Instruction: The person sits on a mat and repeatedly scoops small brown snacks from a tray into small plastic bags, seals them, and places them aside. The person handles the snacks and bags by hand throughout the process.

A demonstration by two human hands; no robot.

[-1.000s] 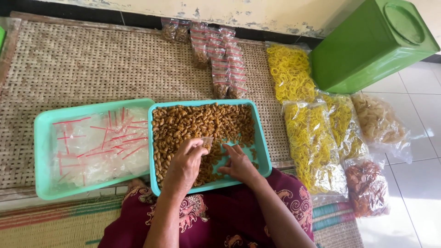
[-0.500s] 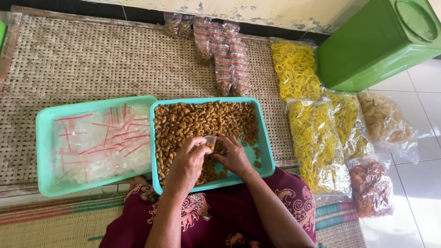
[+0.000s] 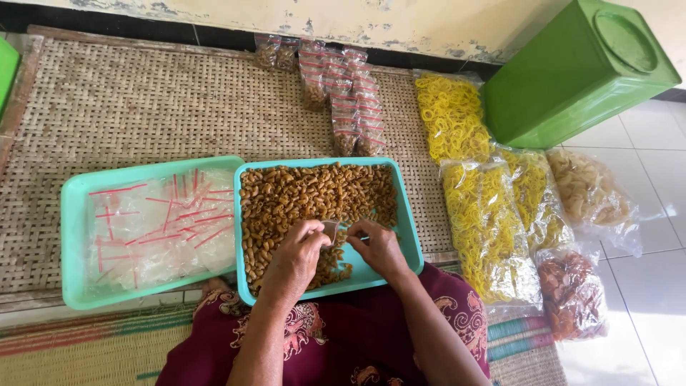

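Observation:
A teal tray (image 3: 409,227) in front of me holds a heap of brown curled snacks (image 3: 314,196). Over its near part my left hand (image 3: 296,259) pinches a small clear plastic bag (image 3: 331,231), and my right hand (image 3: 379,248) touches the same bag from the right, fingers bent around its edge. Beside it on the left, a second teal tray (image 3: 71,214) carries several empty clear zip bags with red strips (image 3: 161,227).
Filled small snack packets (image 3: 341,100) lie in rows at the back of the woven mat (image 3: 128,107). Big bags of yellow snacks (image 3: 486,221), a pale snack bag (image 3: 586,189) and a reddish-brown one (image 3: 572,293) lie right. A green box (image 3: 572,78) stands far right.
My hands have closed in together on the small bag over the near part of the snack tray. The view shifted slightly; the trays have not moved.

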